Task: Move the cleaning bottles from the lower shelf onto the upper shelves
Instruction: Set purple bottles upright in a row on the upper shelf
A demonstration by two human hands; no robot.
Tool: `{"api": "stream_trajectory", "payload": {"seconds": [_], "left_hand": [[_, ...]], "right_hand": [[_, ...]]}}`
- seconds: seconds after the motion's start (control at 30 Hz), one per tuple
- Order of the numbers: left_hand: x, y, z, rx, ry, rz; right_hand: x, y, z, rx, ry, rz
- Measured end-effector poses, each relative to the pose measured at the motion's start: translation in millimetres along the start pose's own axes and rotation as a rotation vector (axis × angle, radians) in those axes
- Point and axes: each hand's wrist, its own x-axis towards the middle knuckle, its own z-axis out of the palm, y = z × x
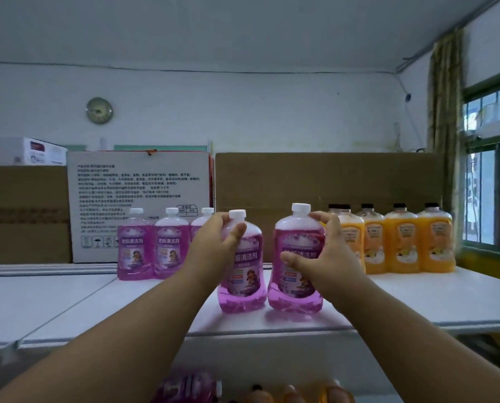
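The white upper shelf (417, 301) is the landmark here. At its back on the left stand three purple bottles (152, 245) in a row, just in front of a printed white carton (138, 193); they are pushed deep, I think, to leave the front free for new ones.

Nearer the front edge of the shelf, at the middle, stand two more bottles side by side, almost touching. The left hand (213, 242) holds the left purple bottle (241, 269) high on its shoulder, fingers curled behind it and the thumb lying across the front. The right hand (327, 257) holds the right purple bottle (296, 263) the same way, fingers bent over the shoulder and the thumb stretched across the label. Both bottles look upright with their bases on the shelf (or very close to it), so my judgement is that they are being set down or lined up.

At the back on the right stand four orange bottles (394, 242) in front of a brown carton (330, 178); colours are kept in groups.

The fingertips behind both held bottles are hidden. Below the shelf's front edge, the lower shelf is cut off; only blurred purple and orange bottle tops (243, 391) show, and their number cannot be told.
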Motion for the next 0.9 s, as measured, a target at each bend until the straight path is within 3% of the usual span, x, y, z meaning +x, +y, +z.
{"api": "stream_trajectory", "payload": {"seconds": [0.1,0.23,0.5,0.9], "left_hand": [[7.8,-10.2,-1.9,0.015,-0.045,0.069],[8.4,-20.8,-11.3,0.311,-0.152,0.399],[44.9,-29.1,-10.1,0.509,-0.199,0.452],[106.8,-49.9,40.4,0.83,-0.199,0.538]], "right_hand": [[5.4,11.7,3.5,-0.008,0.007,0.031],[6.7,18.8,6.5,-0.102,-0.02,0.005],[18.8,20.4,14.4,-0.54,0.051,-0.077],[64.6,44.8,16.9,-0.522,-0.085,0.013]]}}
